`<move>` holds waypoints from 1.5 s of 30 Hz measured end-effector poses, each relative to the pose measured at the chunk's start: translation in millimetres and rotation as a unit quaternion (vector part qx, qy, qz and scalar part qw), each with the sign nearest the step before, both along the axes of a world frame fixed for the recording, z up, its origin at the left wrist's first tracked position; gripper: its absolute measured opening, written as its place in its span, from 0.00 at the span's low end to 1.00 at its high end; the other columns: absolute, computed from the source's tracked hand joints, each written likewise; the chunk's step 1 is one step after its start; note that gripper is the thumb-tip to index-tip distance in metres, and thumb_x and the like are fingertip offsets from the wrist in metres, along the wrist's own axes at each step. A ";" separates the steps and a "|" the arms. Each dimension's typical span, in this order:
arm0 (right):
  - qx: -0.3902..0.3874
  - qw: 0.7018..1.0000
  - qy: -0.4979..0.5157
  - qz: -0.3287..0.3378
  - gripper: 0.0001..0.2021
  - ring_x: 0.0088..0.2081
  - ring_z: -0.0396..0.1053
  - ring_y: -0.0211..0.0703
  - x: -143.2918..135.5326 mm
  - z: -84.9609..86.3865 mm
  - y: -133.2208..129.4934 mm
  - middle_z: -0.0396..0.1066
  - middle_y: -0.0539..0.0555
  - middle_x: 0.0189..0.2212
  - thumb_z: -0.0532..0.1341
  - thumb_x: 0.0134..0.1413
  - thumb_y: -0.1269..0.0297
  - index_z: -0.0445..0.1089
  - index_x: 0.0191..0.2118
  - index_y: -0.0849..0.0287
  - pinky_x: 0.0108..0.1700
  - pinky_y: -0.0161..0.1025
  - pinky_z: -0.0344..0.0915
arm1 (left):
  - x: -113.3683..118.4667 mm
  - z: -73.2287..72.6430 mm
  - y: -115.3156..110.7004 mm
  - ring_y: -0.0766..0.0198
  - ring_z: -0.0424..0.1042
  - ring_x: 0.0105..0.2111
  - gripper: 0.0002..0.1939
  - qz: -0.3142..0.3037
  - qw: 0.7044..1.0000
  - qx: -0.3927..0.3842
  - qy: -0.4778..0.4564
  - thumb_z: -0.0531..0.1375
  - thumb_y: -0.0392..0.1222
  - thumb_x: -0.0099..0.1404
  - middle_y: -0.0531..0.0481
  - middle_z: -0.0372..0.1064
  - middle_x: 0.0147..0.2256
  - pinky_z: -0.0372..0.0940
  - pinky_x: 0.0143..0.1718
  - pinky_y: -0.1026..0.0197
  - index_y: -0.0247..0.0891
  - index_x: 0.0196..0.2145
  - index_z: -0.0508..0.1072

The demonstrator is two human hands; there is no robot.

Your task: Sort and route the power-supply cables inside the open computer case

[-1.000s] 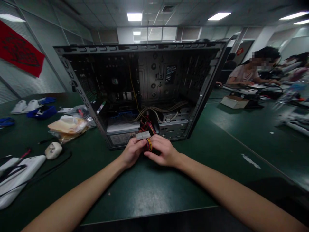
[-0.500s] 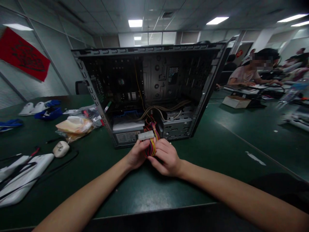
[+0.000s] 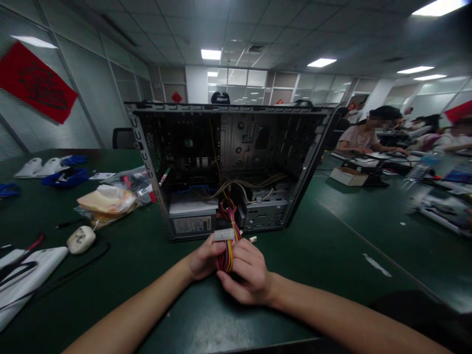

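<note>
An open black computer case (image 3: pixel 239 142) stands on the green table, its inside facing me. From its lower part a bundle of red, yellow and dark cables (image 3: pixel 226 258) comes out, ending in a wide white connector (image 3: pixel 223 234). My left hand (image 3: pixel 205 256) is closed on the bundle just below the connector, thumb on top. My right hand (image 3: pixel 248 272) is wrapped round the looped cables from the right. A small white plug (image 3: pixel 252 239) shows just beyond my right hand. The silver power supply (image 3: pixel 193 223) sits at the case's lower left.
Left on the table are plastic bags (image 3: pixel 107 202), a pale mouse (image 3: pixel 81 239), a white device (image 3: pixel 35 280) and a blue tray (image 3: pixel 65 177). At the right are an open box (image 3: pixel 348 176), a bottle (image 3: pixel 424 167) and a seated person (image 3: pixel 363 132).
The view has tilted upward, so the case and both hands appear lower. Both hands still hold the cables, and more of the small white plug shows beside my right hand.
</note>
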State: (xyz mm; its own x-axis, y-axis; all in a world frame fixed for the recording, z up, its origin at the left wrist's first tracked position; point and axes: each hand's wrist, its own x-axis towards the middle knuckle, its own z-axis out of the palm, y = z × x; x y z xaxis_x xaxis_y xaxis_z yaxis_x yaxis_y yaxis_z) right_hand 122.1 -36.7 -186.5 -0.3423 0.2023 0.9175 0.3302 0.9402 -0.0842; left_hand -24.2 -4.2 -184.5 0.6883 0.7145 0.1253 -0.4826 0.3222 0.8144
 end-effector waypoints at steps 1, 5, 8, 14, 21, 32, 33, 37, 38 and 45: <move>-0.001 1.000 0.005 0.001 0.06 0.27 0.61 0.42 -0.5 0.2 0.5 0.65 0.52 0.22 0.58 0.55 0.70 0.66 0.27 0.59 0.31 0.40 0.61 | 0.1 0.5 -0.7 0.62 0.71 0.33 0.21 -0.001 1.000 -0.001 -0.003 0.72 0.49 0.49 0.48 0.72 0.33 0.65 0.39 0.64 0.33 0.36 0.76; -0.004 1.000 0.018 0.003 0.05 0.28 0.62 0.42 -1.9 -0.8 2.7 0.65 0.52 0.22 0.57 0.55 0.69 0.65 0.28 0.59 0.32 0.40 0.62 | -0.5 -0.9 -2.5 0.63 0.72 0.35 0.20 -0.011 1.000 -0.022 -0.018 0.71 0.47 0.51 0.48 0.74 0.34 0.65 0.41 0.64 0.33 0.38 0.77; -0.007 1.000 0.008 -0.002 0.06 0.27 0.62 0.42 -2.3 -1.5 4.0 0.64 0.52 0.21 0.56 0.55 0.67 0.64 0.28 0.58 0.32 0.40 0.61 | -1.8 -2.9 -2.5 0.61 0.73 0.36 0.22 -0.019 0.999 -0.042 -0.017 0.72 0.46 0.51 0.47 0.75 0.35 0.66 0.42 0.63 0.34 0.41 0.77; -0.009 1.000 -0.002 0.004 0.05 0.27 0.62 0.43 -3.5 3.2 8.1 0.67 0.53 0.22 0.55 0.55 0.67 0.65 0.28 0.58 0.31 0.40 0.60 | -4.1 -3.0 -0.8 0.57 0.75 0.38 0.20 0.008 0.996 -0.083 0.004 0.71 0.45 0.52 0.46 0.77 0.37 0.67 0.45 0.59 0.37 0.43 0.77; -0.011 0.999 -0.034 -0.018 0.08 0.27 0.61 0.42 -0.8 2.5 16.4 0.64 0.52 0.21 0.55 0.57 0.66 0.64 0.27 0.58 0.30 0.40 0.59 | -4.2 -5.5 3.6 0.57 0.76 0.40 0.17 0.041 0.997 -0.071 0.006 0.71 0.47 0.53 0.48 0.77 0.33 0.65 0.49 0.60 0.37 0.39 0.78; -0.063 0.980 -0.186 -0.044 0.11 0.31 0.63 0.43 16.2 26.8 23.1 0.67 0.55 0.27 0.56 0.63 0.60 0.65 0.31 0.60 0.35 0.39 0.62 | 4.3 -2.8 4.5 0.62 0.74 0.36 0.20 0.091 0.989 -0.114 -0.021 0.72 0.53 0.50 0.51 0.76 0.32 0.64 0.44 0.63 0.37 0.34 0.77; -0.068 0.978 -0.192 -0.049 0.10 0.30 0.63 0.43 18.8 30.0 23.6 0.67 0.55 0.27 0.55 0.63 0.61 0.66 0.32 0.60 0.34 0.39 0.62 | 5.5 -1.6 3.8 0.62 0.74 0.36 0.21 0.083 0.990 -0.110 -0.024 0.72 0.55 0.50 0.51 0.76 0.31 0.64 0.44 0.63 0.37 0.35 0.77; -0.092 0.978 -0.181 -0.051 0.09 0.30 0.63 0.43 25.8 46.1 28.7 0.68 0.54 0.27 0.53 0.64 0.66 0.66 0.33 0.60 0.37 0.41 0.63 | 13.7 -2.5 1.0 0.61 0.71 0.37 0.25 0.068 0.993 -0.098 -0.025 0.71 0.57 0.50 0.51 0.74 0.33 0.62 0.42 0.61 0.39 0.39 0.75; -0.100 0.978 -0.174 -0.048 0.09 0.31 0.64 0.43 25.2 51.3 30.7 0.69 0.54 0.28 0.52 0.65 0.66 0.66 0.34 0.60 0.39 0.41 0.64 | 16.3 -4.5 0.2 0.62 0.70 0.35 0.25 0.076 0.992 -0.095 -0.024 0.70 0.58 0.51 0.50 0.73 0.33 0.61 0.39 0.61 0.38 0.39 0.75; -0.145 0.937 -0.236 -0.215 0.12 0.34 0.74 0.44 -16.5 108.7 51.3 0.76 0.55 0.34 0.52 0.68 0.59 0.69 0.47 0.59 0.35 0.35 0.63 | 27.6 -11.2 -5.5 0.67 0.60 0.23 0.16 0.033 0.998 -0.031 0.038 0.66 0.49 0.57 0.52 0.61 0.23 0.52 0.28 0.61 0.34 0.25 0.67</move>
